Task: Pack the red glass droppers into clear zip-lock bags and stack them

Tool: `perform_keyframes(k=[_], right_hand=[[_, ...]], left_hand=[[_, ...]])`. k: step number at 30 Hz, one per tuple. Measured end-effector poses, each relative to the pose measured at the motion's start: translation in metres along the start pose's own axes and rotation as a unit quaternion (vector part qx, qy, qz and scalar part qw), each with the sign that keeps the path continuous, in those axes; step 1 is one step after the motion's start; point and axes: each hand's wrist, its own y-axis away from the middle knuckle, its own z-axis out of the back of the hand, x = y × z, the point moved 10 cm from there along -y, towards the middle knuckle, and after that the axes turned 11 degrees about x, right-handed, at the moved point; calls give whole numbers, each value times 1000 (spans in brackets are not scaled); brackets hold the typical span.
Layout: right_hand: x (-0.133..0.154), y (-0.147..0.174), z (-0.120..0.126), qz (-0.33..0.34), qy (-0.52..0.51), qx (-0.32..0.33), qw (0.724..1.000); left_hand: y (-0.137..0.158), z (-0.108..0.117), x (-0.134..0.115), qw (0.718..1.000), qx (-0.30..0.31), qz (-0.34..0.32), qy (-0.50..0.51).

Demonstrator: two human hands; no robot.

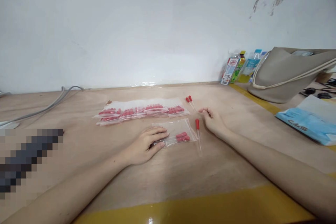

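Observation:
A clear zip bag [172,127] lies on the table, holding a few droppers with red rubber bulbs [183,136]. My left hand [147,144] rests on its left part, fingers stretched out and lying flat. Just right of the bag is a single red-bulbed dropper [197,125], its clear tube pointing toward me. Beyond it, two more droppers [188,98] lie side by side. My right hand [212,120] is at their tube ends, with thumb and fingers curled together. Whether the fingertips grip a tube is too small to make out.
Behind the bag is a row of filled bags of red-bulbed droppers [143,110]. Drink bottles [252,65], a carton [229,70] and a grey-beige bag [282,73] stand at the back right. A blue packet [301,120] lies right; a grey cable [49,103] runs at left.

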Motion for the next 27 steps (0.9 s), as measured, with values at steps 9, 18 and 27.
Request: perform_keyframes(k=[9, 18, 27], right_hand=[[62, 47, -35, 92, 243, 80, 962], [30, 27, -31, 25, 222, 149, 963], [-5, 11, 27, -75, -186, -78, 977]], left_hand=[[1, -3, 2, 1000, 9, 17, -6], [0, -2, 0, 1000, 13, 5, -4], [-1, 0, -1, 1000, 8, -1, -5]])
